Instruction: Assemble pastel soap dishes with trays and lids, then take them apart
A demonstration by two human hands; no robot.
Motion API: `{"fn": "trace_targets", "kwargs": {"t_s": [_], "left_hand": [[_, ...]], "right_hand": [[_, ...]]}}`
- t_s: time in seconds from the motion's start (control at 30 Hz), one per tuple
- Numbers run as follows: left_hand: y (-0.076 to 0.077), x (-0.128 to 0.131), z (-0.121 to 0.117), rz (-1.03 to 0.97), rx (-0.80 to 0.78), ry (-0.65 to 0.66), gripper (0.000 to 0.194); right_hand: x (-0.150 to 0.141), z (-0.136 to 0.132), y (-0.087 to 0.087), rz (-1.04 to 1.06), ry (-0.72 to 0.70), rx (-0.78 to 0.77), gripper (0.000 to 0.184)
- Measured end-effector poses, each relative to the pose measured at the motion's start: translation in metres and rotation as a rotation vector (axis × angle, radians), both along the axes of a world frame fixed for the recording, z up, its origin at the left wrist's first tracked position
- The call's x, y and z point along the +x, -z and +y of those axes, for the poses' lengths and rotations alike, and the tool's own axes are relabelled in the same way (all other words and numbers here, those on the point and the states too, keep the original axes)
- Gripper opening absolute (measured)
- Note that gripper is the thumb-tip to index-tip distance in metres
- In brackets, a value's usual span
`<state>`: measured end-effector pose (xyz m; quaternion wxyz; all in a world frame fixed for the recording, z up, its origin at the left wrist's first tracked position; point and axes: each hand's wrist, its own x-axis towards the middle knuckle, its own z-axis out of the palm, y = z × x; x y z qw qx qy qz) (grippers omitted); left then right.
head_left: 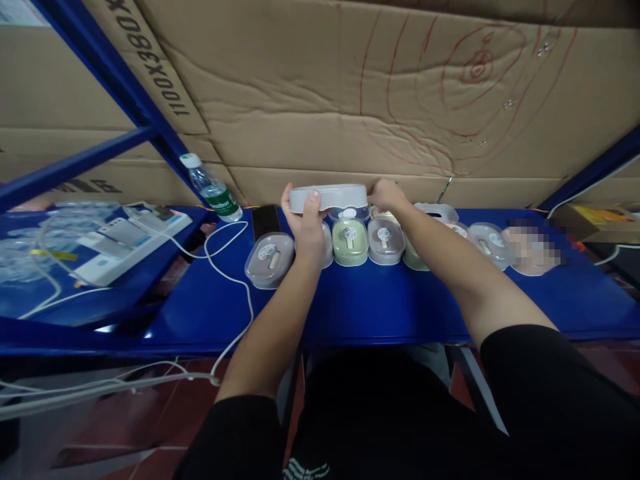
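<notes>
Lidded boxes point(351, 250) stand lined up; my left hand point(310, 223) grips a raised grey box point(345, 195), my right hand point(389, 195) (can't tell its hold) beside it

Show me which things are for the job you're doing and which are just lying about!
Probably for the job:
- left hand, holding a pale box
- right hand, by the box's end
- lidded boxes lined up on the blue table

Seemingly just lying about:
- water bottle
- white power strip
- dark flat thing
</notes>
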<state>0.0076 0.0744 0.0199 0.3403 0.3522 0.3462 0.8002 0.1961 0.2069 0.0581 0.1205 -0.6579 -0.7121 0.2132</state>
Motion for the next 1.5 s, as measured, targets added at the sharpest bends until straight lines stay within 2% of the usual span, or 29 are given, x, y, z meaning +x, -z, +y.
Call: {"fn": "trace_targets", "kwargs": {"t_s": [0.13, 0.27, 0.37, 0.43, 0.5, 0.6, 0.7, 0.8, 0.9, 1.03, 1.1, 1.2, 1.3, 1.4, 1.5], "left_hand": [[0.001, 0.0, 0.0, 0.029, 0.001, -0.007, 0.101], [0.004, 0.001, 0.001, 0.029, 0.004, -0.017, 0.106], [0.01, 0.001, 0.007, 0.057, 0.005, 0.008, 0.113], [0.013, 0.001, 0.011, 0.079, 0.01, 0.027, 0.118], [0.014, 0.001, 0.011, 0.139, 0.037, 0.057, 0.121], [0.008, 0.002, 0.005, 0.288, 0.12, 0.127, 0.124], [0.001, 0.006, -0.006, 0.366, 0.174, 0.182, 0.122], [-0.001, 0.009, -0.011, 0.383, 0.171, 0.178, 0.118], [0.005, 0.012, -0.008, 0.41, 0.178, 0.183, 0.122], [0.012, 0.013, -0.003, 0.409, 0.186, 0.229, 0.116], [0.012, 0.013, -0.003, 0.386, 0.191, 0.205, 0.109], [0.01, 0.013, -0.005, 0.362, 0.194, 0.146, 0.099], [0.007, 0.009, -0.005, 0.371, 0.171, 0.085, 0.091], [0.0, 0.006, -0.001, 0.402, 0.142, 0.038, 0.081], [-0.013, 0.013, 0.009, 0.463, 0.067, -0.022, 0.065]], "right_hand": [[0.001, -0.006, 0.001, -0.11, -0.028, 0.031, 0.023], [0.005, -0.009, -0.009, -0.125, -0.034, 0.055, 0.026], [0.016, -0.015, -0.024, 0.115, -0.055, 0.202, 0.038], [0.026, -0.026, -0.035, 0.413, -0.198, 0.243, 0.052], [0.033, -0.043, -0.044, 0.605, -0.441, 0.19, 0.065], [0.038, -0.069, -0.051, 0.584, -0.76, 0.069, 0.095], [0.038, -0.088, -0.052, 0.536, -0.832, 0.064, 0.104], [0.042, -0.097, -0.049, 0.601, -0.76, 0.163, 0.104], [0.05, -0.098, -0.046, 0.735, -0.618, 0.191, 0.098], [0.068, -0.089, -0.047, 0.885, -0.25, 0.123, 0.081], [0.079, -0.084, -0.051, 0.89, -0.076, 0.024, 0.073], [0.101, -0.081, -0.057, 0.892, 0.093, -0.096, 0.067], [0.128, -0.084, -0.056, 0.932, 0.171, -0.052, 0.062], [0.158, -0.085, -0.049, 0.887, 0.232, -0.006, 0.069], [0.186, -0.078, -0.04, 0.734, 0.383, 0.012, 0.083]]}}
